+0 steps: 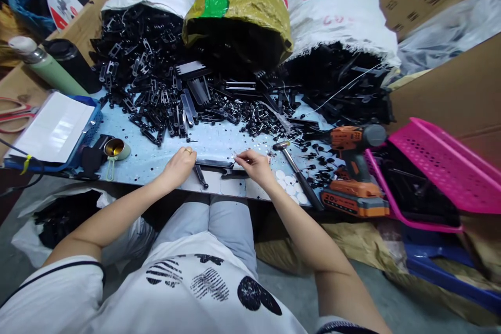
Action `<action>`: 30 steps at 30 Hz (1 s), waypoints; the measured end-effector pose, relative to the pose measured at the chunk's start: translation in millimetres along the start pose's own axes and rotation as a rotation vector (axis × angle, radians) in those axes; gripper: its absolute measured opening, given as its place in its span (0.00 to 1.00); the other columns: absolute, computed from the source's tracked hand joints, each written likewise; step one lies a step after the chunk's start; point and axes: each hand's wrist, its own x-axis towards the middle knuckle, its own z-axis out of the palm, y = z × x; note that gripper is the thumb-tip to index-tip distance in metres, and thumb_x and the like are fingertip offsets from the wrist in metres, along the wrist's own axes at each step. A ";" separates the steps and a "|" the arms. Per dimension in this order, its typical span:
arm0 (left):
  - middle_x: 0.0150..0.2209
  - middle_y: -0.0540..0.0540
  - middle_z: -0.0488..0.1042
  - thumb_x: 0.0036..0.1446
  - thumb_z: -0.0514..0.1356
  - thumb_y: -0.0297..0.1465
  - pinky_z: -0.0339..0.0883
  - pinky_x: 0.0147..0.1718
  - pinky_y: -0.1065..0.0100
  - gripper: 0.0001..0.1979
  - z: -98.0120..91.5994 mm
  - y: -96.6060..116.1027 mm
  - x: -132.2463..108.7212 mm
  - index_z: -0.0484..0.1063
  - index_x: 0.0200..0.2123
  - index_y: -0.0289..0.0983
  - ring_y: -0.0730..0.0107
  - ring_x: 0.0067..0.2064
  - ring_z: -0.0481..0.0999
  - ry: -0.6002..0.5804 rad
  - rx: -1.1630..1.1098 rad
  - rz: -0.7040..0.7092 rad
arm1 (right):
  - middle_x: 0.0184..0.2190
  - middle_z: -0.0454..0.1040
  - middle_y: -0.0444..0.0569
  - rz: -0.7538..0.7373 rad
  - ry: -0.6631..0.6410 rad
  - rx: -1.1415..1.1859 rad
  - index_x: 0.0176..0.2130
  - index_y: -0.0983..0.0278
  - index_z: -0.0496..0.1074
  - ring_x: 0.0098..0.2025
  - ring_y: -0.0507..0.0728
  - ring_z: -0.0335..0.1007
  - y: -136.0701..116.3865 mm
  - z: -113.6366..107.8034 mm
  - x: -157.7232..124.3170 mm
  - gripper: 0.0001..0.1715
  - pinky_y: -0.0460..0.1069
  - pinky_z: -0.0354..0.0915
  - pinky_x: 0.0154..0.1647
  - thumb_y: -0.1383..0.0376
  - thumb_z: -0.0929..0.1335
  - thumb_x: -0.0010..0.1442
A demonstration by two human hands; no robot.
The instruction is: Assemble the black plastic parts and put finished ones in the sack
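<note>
My left hand (179, 168) is closed on the left end of a long black plastic strip (214, 163) at the table's front edge. At the strip's right end, my right hand (255, 165) has its thumb and fingers pinched together. A thin light sliver shows at those fingertips, too small to name. Below the strip, a short black bar (201, 176) slants down from beside my left fingers. Another dark piece (233, 173) lies under the strip near my right hand. A small black-headed pin (191, 140) rests just beyond my left hand.
Heaped black plastic parts (156, 83) and small pins (258, 115) cover the back. To the right are a hammer (299, 175), an orange cordless drill (354, 172) and a pink basket (442, 167). Leftward stand a metal cup (117, 150) and a blue tray (84, 138).
</note>
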 end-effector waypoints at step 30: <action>0.30 0.45 0.70 0.63 0.46 0.25 0.69 0.34 0.65 0.12 51.9 -20.0 6.4 0.68 0.43 0.34 0.68 0.34 0.70 0.483 -0.248 0.328 | 0.44 0.72 0.54 -0.384 -0.089 -0.336 0.57 0.62 0.64 0.44 0.56 0.70 28.6 14.9 -39.8 0.23 0.49 0.68 0.42 0.60 0.63 0.63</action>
